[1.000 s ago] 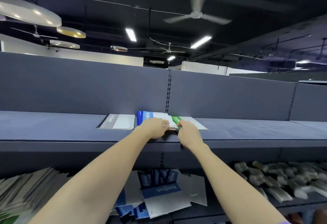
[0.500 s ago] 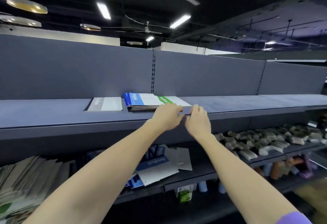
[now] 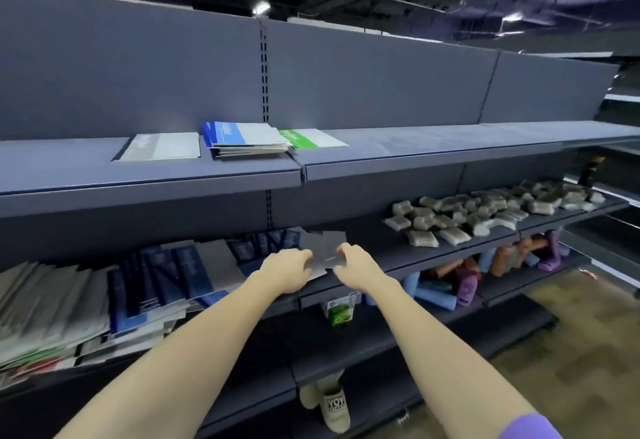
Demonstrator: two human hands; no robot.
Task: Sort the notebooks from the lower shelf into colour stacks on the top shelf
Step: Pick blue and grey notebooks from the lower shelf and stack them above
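On the top shelf (image 3: 415,147) lie a grey notebook (image 3: 161,147), a small stack of blue notebooks (image 3: 242,137) and a green notebook (image 3: 311,138), side by side. The lower shelf (image 3: 381,255) carries a messy pile of blue notebooks (image 3: 180,272) and grey ones (image 3: 41,307) at the left. Both my hands are down at that pile's right end. My left hand (image 3: 287,270) and my right hand (image 3: 358,265) hold a loose grey notebook (image 3: 323,251) by its left and right edges, fingers curled over it.
Several pale packets (image 3: 485,210) cover the lower shelf to the right. Coloured rolls and slippers (image 3: 502,262) fill the shelf beneath, along with a green carton (image 3: 337,312). A beige slipper (image 3: 334,407) hangs lower down. The floor shows at the right.
Both hands have dropped from the top shelf's front edge to the lower shelf and taken hold of a grey notebook. The view has tilted downward.
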